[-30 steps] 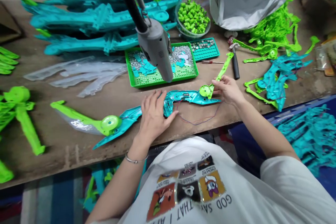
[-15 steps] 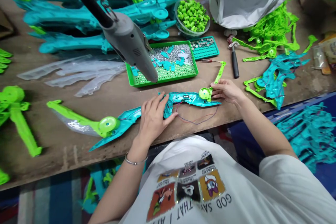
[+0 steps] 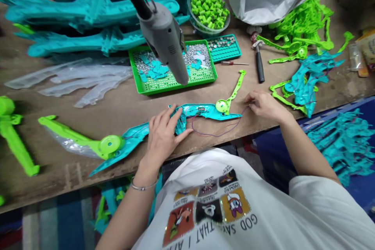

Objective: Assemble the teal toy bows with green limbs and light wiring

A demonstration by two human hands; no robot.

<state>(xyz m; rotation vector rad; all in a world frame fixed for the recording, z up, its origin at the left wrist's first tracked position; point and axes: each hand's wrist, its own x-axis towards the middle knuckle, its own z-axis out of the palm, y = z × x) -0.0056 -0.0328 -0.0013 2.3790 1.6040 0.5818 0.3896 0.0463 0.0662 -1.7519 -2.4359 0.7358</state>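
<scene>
A bow-shaped turquoise plastic shell lies along the bench before me, with a lime-green arm at each end. My left hand rests over its middle, fingers stretched out and thumb apart, hiding the part beneath. From the shell, thin red and blue wires loop across the bench toward the right. My right hand is off the shell, just beyond its tip, and its fingers are pinched on the wires. The right green arm stands angled away from the shell, touched by neither hand.
An electric screwdriver hangs over a green tray of screws. Behind are a bowl of green pieces and stacked turquoise shells. A small screwdriver, a black-handled tool and more green arms lie rightward.
My right hand has let go of the right green arm, moved right and taken the wires. My left hand stays on the shell. The view has shifted slightly.
</scene>
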